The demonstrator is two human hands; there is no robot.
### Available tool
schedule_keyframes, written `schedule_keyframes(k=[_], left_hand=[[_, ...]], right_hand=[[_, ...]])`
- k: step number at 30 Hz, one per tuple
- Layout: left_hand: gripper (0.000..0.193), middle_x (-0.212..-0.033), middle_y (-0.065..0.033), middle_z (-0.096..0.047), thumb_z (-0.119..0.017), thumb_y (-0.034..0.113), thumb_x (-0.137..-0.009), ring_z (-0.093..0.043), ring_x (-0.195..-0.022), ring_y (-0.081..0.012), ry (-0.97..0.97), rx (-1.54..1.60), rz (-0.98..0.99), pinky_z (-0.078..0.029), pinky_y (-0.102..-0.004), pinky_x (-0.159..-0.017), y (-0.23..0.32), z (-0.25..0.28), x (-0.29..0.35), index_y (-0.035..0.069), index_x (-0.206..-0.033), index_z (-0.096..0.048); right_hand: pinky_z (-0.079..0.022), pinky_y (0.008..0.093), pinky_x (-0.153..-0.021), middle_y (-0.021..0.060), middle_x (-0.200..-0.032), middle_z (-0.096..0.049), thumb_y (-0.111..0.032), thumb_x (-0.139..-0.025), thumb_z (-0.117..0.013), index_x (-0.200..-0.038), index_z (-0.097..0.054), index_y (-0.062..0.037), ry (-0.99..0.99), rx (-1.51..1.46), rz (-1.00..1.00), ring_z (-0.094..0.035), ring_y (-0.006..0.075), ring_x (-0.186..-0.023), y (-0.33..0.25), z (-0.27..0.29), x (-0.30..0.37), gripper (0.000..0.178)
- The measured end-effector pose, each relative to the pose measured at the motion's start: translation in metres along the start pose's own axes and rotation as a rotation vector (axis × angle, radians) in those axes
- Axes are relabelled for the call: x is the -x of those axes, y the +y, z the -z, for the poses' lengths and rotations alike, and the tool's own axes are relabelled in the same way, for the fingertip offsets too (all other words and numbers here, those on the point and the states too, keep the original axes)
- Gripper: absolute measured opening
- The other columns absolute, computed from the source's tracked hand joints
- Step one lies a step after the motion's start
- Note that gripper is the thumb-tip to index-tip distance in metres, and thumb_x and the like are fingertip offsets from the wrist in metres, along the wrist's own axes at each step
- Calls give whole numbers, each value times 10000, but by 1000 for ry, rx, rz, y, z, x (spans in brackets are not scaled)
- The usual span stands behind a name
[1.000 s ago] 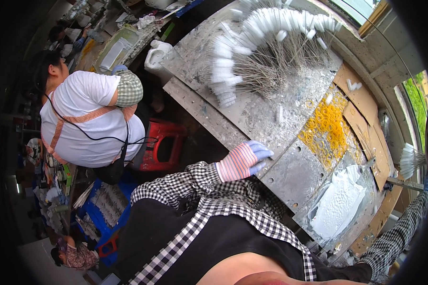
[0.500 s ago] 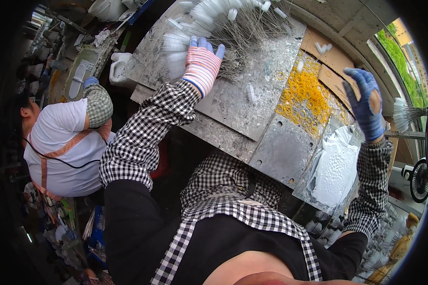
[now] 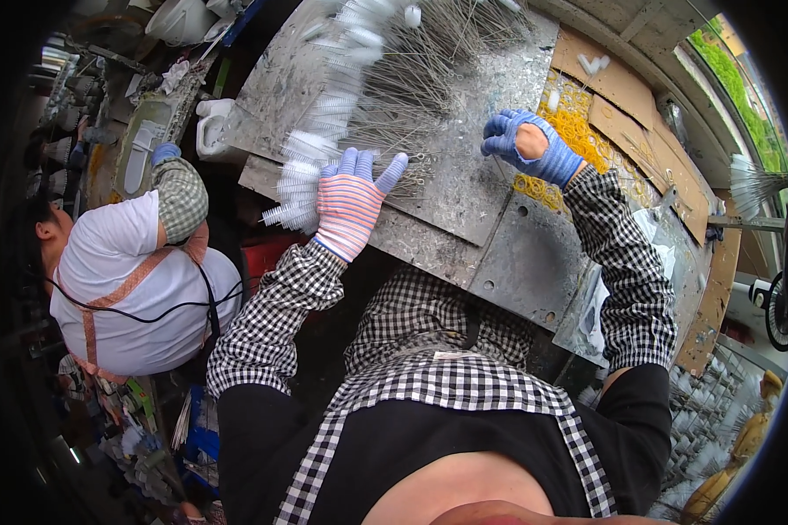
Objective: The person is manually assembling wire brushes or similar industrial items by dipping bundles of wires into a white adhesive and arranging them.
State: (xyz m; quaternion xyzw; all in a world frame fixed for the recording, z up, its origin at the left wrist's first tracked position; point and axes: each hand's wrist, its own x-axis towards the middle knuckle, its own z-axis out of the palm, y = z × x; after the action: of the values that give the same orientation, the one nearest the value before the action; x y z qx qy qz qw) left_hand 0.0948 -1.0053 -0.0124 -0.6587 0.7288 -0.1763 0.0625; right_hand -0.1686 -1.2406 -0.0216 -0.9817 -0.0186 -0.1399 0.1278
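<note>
White-bristled wire brushes [image 3: 306, 162] lie in a long, overlapping row at the left of the grey metal-topped bench [image 3: 468, 210], their thin twisted stems [image 3: 411, 96] pointing right. My left hand [image 3: 352, 206], in a striped glove, lies flat over the nearest brushes with its fingers stretched out and thumb apart. Some bristle heads beside it overhang the bench edge. My right hand [image 3: 538, 149], in a blue glove with a round hole on its back, hovers by the looped stem ends. Its fingers curl together; whatever is between them is too small to make out.
Yellow rings [image 3: 578, 131] are heaped right of the bench plate, partly behind my right hand. Cardboard [image 3: 622, 83] lies beyond them, and white paste [image 3: 597, 315] sits near my right forearm. Another person [image 3: 140, 280] works at the left, near a white jug [image 3: 214, 127].
My left hand has come nearer to me, and the row of brushes now extends to the near bench edge. My right hand has swung left from above the rings, its fingers curling in.
</note>
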Motion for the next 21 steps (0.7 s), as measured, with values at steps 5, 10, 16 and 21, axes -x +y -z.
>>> schedule_keyframes(k=[5, 10, 16, 21], left_hand=[[421, -1127, -52, -609, -508, 246, -922, -588, -1142, -252, 7, 47, 62, -327, -564, -1087, -4, -8, 11, 128, -1326, -506], [266, -1119, -73, -615, -562, 234, -881, -590, -1127, -271, 95, 127, 43, -413, -501, -1037, 0, -12, 11, 114, -1111, -619], [453, -1343, -198, -524, -657, 243, -808, -493, -1267, -381, -15, 206, -25, -402, -521, -1049, -6, -3, -5, 74, -1222, -591], [609, -1349, -166, -519, -764, 290, -719, -476, -1292, -345, -232, 270, -16, -384, -484, -1075, -9, 20, -10, 61, -1253, -583]], right_hand=[[-536, 422, -723, 79, -871, -617, -78, -800, -620, -927, -697, -157, 6, 25, -91, -641, 307, -841, -10, 2, -23, 167], [-531, 420, -784, 85, -935, -637, -83, -753, -669, -973, -677, -138, 105, -128, -128, -639, 310, -888, -70, -17, -114, 227], [-541, 411, -803, 94, -913, -654, -195, -836, -663, -997, -710, -159, 47, -254, -131, -652, 303, -927, -28, -80, -130, 171], [-537, 422, -810, 79, -924, -649, -200, -833, -664, -1026, -707, -160, 23, -186, -101, -644, 301, -919, -27, -75, -131, 201]])
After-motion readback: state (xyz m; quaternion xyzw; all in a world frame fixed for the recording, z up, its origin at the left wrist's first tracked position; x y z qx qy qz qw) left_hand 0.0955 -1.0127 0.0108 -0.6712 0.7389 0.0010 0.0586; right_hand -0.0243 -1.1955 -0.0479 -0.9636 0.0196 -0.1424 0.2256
